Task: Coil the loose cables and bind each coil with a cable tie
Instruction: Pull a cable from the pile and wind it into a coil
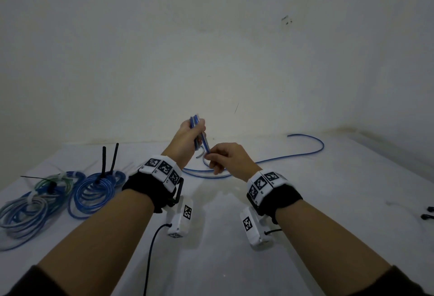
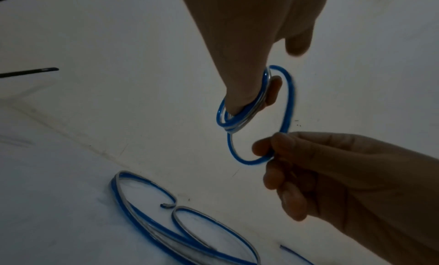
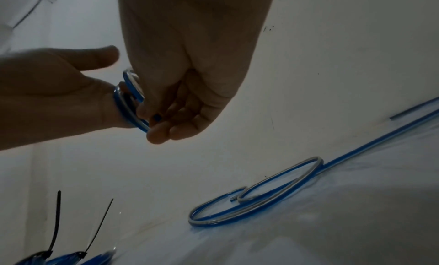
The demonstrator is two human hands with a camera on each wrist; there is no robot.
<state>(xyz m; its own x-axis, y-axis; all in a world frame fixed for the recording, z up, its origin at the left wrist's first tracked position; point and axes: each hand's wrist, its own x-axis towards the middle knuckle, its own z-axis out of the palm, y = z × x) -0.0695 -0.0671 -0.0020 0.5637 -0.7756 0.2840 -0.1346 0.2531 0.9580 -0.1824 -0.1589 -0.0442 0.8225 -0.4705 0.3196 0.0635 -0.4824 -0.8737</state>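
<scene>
A blue loose cable (image 1: 293, 156) trails across the white table (image 1: 234, 260) from the far right toward my hands. My left hand (image 1: 197, 131) is raised and grips a small coil (image 1: 196, 123) of that cable; in the left wrist view the coil (image 2: 234, 123) sits looped around the thumb. My right hand (image 1: 215, 160) is just below and to the right, and pinches the cable's running part. In the left wrist view the right hand (image 2: 268, 152) holds a wider loop (image 2: 288, 100). The right wrist view shows the right hand's fingertips (image 3: 159, 133) touching the coil (image 3: 126, 103).
Three bound coils lie at the left: a blue one (image 1: 94, 192) with two black cable ties (image 1: 109, 162) standing up, a greenish one (image 1: 56, 185) and a pale blue one (image 1: 28, 213). Small black items (image 1: 427, 212) sit at the right edge. A wall stands close behind the table.
</scene>
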